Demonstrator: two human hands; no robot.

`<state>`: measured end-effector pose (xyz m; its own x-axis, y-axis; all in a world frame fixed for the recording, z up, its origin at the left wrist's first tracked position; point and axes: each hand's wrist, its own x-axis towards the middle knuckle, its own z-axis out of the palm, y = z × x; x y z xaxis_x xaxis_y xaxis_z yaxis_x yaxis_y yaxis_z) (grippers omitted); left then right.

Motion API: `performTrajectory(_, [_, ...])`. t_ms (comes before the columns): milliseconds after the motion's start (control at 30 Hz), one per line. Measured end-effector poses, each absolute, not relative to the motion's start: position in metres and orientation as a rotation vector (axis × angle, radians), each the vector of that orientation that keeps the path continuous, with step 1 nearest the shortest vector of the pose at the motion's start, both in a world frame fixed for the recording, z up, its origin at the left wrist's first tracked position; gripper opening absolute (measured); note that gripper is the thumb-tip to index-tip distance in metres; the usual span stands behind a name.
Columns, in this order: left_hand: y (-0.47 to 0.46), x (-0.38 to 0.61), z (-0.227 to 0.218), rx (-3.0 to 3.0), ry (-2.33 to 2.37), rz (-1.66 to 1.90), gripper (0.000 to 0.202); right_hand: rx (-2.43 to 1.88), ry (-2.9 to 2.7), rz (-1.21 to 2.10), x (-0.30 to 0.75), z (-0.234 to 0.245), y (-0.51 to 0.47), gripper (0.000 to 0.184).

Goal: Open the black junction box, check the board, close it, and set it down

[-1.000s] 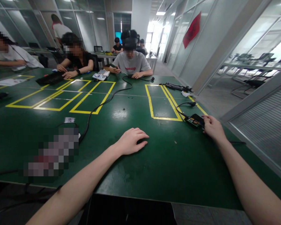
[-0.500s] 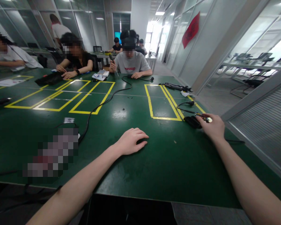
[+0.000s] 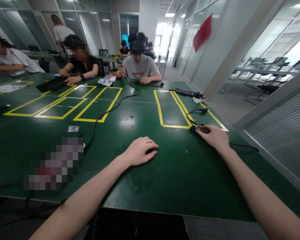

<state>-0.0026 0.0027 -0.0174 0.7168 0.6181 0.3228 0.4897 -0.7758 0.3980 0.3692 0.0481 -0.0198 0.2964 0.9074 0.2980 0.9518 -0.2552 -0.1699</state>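
My left hand (image 3: 141,150) rests on the green table (image 3: 165,173), fingers curled loosely over the surface with nothing in it. My right hand (image 3: 215,136) lies on a small black device with orange and green parts (image 3: 199,128), fingers closed around its near end. A thin black cable (image 3: 193,113) runs from the device to a small plug further back. The device sits at the near corner of a yellow taped rectangle (image 3: 172,110).
More yellow taped rectangles (image 3: 65,103) mark the table's left half. A thick black cable (image 3: 102,113) crosses the middle toward a person in a grey shirt (image 3: 140,68). Other people sit at the far left. A black tool (image 3: 187,92) lies at the far right edge.
My right hand has dragged the black device to the left and nearer, from the table's right edge to the corner of the taped rectangle. My left hand has stayed still.
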Motion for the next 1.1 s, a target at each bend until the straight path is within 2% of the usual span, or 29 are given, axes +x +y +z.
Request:
performTrajectory(167, [0.003,0.003,-0.017,2.681,0.911,0.641,0.022,-1.918,-1.915,-0.094,0.319,-0.025,0.033,0.034])
performTrajectory(333, [0.0,0.002,-0.012,2.693,0.893,0.857,0.034,-1.235,-2.273,0.187,0.245,-0.029,0.0,0.021])
performTrajectory(467, [-0.003,-0.003,-0.009,2.694,0.858,0.759,0.036,-0.795,-2.445,0.404,0.202,-0.031,-0.02,0.023])
performTrajectory(667, [0.0,-0.007,-0.008,2.721,0.839,0.683,0.053,-0.898,-2.345,0.374,0.198,-0.035,-0.016,0.029])
performTrajectory(833, [0.006,-0.012,-0.005,2.7,0.858,0.63,0.081,-0.971,-2.279,0.367,0.209,-0.03,-0.007,0.023])
performTrajectory(967, [0.01,-0.015,-0.005,2.692,0.874,0.593,0.069,-0.935,-2.275,0.389,0.215,-0.029,-0.001,0.021])
performTrajectory(1100, [0.012,-0.017,-0.008,2.711,0.887,0.6,0.058,-0.914,-2.304,0.365,0.215,-0.03,-0.003,0.028])
